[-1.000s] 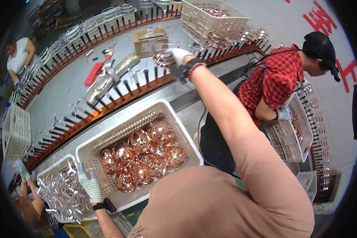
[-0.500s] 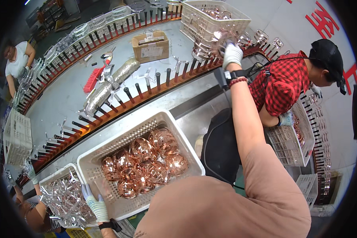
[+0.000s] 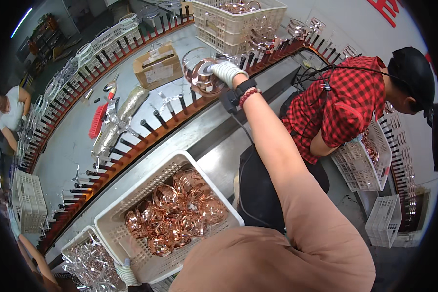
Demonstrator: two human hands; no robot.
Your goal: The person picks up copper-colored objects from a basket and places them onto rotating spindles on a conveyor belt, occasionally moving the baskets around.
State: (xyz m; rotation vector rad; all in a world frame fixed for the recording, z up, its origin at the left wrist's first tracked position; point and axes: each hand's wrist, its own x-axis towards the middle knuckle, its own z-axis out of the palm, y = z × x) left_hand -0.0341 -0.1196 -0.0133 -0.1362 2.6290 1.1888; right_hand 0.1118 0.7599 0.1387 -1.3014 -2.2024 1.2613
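Brush (image 3: 98, 120), carton (image 3: 158, 74), one each, right hand (image 3: 227, 73) holding one ring bundle (image 3: 199, 82)

On the grey tabletop (image 3: 70, 138), a red brush (image 3: 98, 120) lies beside a silvery bundle (image 3: 133, 103), near a cardboard box (image 3: 159, 73); a co-worker (image 3: 333, 102) at right wears a black cap (image 3: 411, 70).

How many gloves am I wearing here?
2: one on your right hand, holding shiny metal rings; one on your left hand, by the pale crate's lower-left corner, partly hidden.
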